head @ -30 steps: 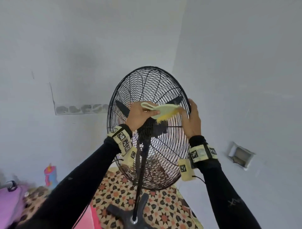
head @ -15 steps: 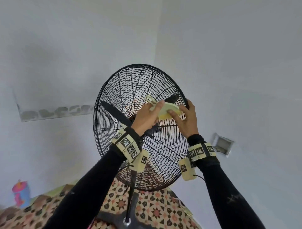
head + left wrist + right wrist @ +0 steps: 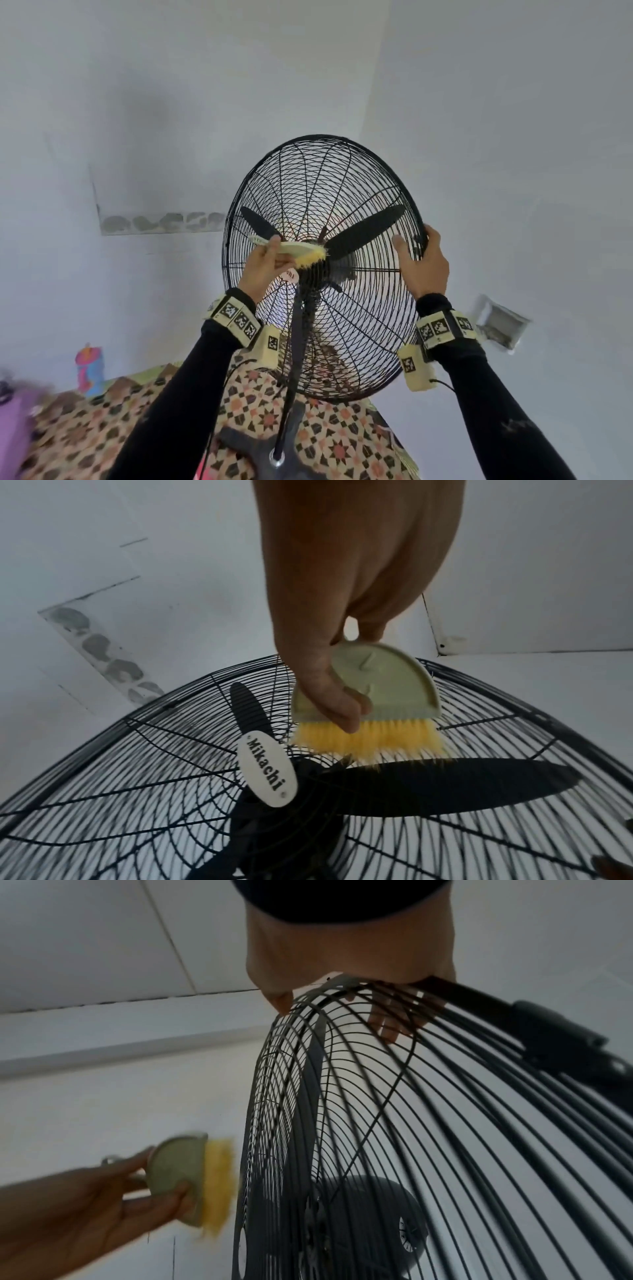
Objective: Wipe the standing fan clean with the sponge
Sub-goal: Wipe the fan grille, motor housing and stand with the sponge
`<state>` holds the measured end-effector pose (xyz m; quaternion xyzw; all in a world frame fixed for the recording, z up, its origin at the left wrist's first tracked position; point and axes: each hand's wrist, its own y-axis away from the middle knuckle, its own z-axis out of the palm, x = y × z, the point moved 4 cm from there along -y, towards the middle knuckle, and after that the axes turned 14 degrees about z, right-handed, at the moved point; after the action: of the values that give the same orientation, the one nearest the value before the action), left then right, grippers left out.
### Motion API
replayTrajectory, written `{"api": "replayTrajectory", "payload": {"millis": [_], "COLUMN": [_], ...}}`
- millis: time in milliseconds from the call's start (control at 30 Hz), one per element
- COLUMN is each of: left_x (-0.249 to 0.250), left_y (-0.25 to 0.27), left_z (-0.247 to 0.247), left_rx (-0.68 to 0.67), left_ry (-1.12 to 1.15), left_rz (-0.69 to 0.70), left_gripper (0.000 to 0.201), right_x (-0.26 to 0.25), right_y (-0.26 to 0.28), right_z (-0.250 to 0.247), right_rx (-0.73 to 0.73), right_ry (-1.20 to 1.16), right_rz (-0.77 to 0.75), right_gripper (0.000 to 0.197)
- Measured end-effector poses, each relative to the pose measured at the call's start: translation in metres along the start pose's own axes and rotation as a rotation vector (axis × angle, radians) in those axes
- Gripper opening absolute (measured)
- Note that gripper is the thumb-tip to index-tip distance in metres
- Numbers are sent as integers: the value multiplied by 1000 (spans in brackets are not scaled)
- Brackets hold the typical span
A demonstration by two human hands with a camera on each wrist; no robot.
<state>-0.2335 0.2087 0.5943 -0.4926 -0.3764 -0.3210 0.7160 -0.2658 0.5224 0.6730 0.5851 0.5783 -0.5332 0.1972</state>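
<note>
Holding the sponge (image 3: 369,693) in my left hand (image 3: 265,265); it is really a small brush, pale green plastic back with yellow bristles, thumb and fingers pinched on the flat back, bristle edge just touching the front grille near the hub. Light and rigid in the back, soft at the bristles, I judge; best held by the back plate as now so the bristles flex into the wires. My left forearm comes up from below, wrist cocked, palm side toward the fan.

My right hand (image 3: 423,265) grips the rim of the standing fan (image 3: 322,267) on its right side, fingers curled round the rim to the far side, thumb lying on the near grille wires. That forearm also rises steeply.

Fan head is tilted up toward me, black wire cage, dark blades (image 3: 364,231) inside, white Mikachi badge (image 3: 267,769) at the centre. Cage looks springy and thin-wired, I guess it would rock on the pole (image 3: 293,359) if unbraced, so the rim grip is the steadying point.

Further off: fan base (image 3: 277,455) on a patterned floor mat (image 3: 329,435), a colourful bottle (image 3: 89,368) by the grey wall (image 3: 154,102), a recessed box in the wall (image 3: 501,323) on the right.
</note>
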Motion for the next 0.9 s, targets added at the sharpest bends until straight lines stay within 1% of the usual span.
{"api": "replayTrajectory", "payload": {"millis": [33,100,167,233,300,367,467,500,567,600,667,700,800,833,900], "left_x": [-3,-11,-26,-44,-51,-44,-27,-27,-34,-40,-48,-49,-46,-46,-44], "left_y": [-2,-2,2,8,12,10,4,2,7,10,13,12,11,10,7], "left_z": [-1,1,5,5,3,-3,-13,-15,-13,-12,-12,-12,-10,-10,-7], "left_rx": [0,-53,-136,-165,-143,-118,-14,-3,-48,-61,-50,-44,2,43,96], "left_ry": [-36,-104,-208,-267,-269,-291,-171,-145,-99,-53,70,117,225,265,323], "left_rz": [-5,-35,-102,-142,-92,-22,76,73,-14,-75,-141,-155,-193,-197,-186], "left_gripper": [52,55,53,50,48,48,57,61,62,58,53,48,21,15,11], "right_x": [1,4,6,11,16,21,22,21,19,18,17,18,18,18,17], "right_y": [-3,-7,-12,-16,-16,-15,-13,-11,-10,-8,-8,-7,-6,-6,-6], "right_z": [-2,-6,-8,-6,-4,-4,-5,-5,-3,-2,-2,-2,-3,-2,-2], "right_rx": [-20,-64,-92,-129,-185,-228,-215,-200,-191,-194,-186,-178,-165,-164,-162], "right_ry": [0,-7,-10,-33,-71,-96,-111,-116,-120,-123,-127,-125,-116,-116,-119], "right_rz": [23,97,157,187,206,223,218,210,195,193,193,191,189,193,192], "right_gripper": [59,65,73,79,84,91,93,91,87,85,82,82,81,80,79]}}
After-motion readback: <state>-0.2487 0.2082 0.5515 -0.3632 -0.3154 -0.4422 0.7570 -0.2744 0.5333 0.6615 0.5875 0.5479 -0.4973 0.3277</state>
